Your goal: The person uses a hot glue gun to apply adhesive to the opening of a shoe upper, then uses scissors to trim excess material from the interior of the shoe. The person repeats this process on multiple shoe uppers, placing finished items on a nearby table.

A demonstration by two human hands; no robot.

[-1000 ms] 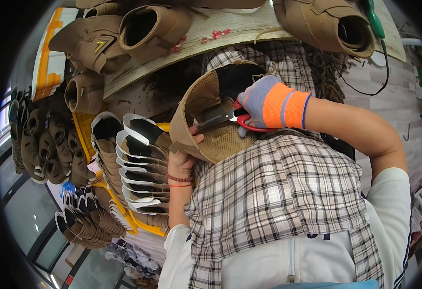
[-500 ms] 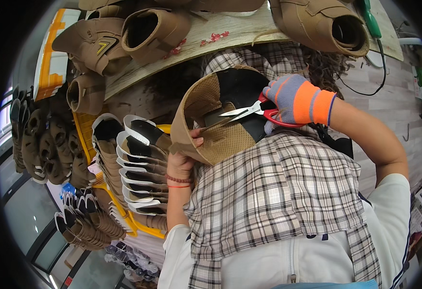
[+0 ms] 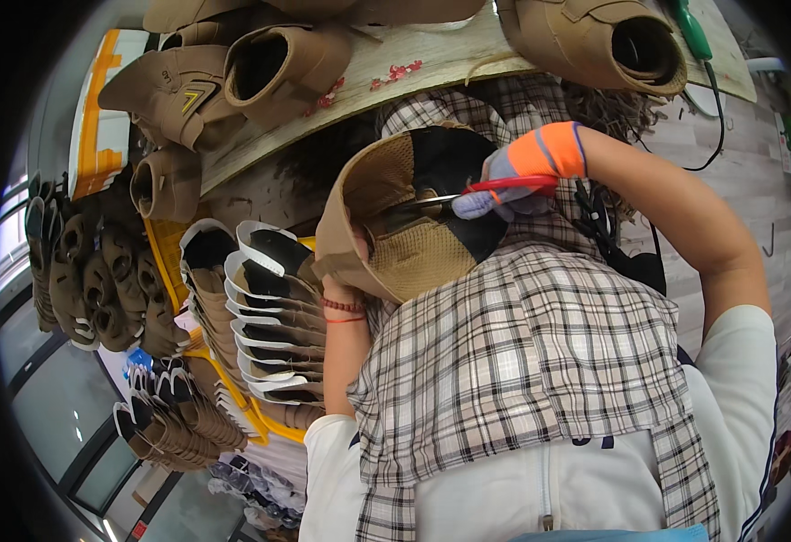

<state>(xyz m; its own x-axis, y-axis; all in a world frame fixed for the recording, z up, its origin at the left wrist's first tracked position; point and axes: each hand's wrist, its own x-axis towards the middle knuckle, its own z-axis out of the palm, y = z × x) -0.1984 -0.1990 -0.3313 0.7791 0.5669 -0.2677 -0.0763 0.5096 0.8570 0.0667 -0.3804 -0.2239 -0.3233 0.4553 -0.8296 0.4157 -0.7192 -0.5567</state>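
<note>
A tan boot upper (image 3: 350, 212) with mesh and black lining stands above my lap, its opening facing up. My left hand (image 3: 341, 287), bare, holds its left side from outside, with the fingers mostly hidden by the upper. In my right hand (image 3: 520, 176), in a grey and orange glove, is a pair of scissors (image 3: 540, 182) with red handles. The blades reach leftward into the upper's opening, over the mesh lining. Their tips are hard to make out, and I cannot tell whether they touch the lining.
Several tan shoe uppers (image 3: 291, 72) lie on the wooden table (image 3: 449, 63) ahead. A green-handled tool (image 3: 695, 34) with a black cord sits at the far right. Stacked uppers with white edges (image 3: 273, 316) rest by a yellow crate (image 3: 165, 262) on the left. Plaid apron cloth (image 3: 513, 352) covers my lap.
My right hand has turned over and moved slightly left and down. The scissors' blades, apart before, now look closer together and point deeper into the upper. My left fingers have slipped lower behind its wall.
</note>
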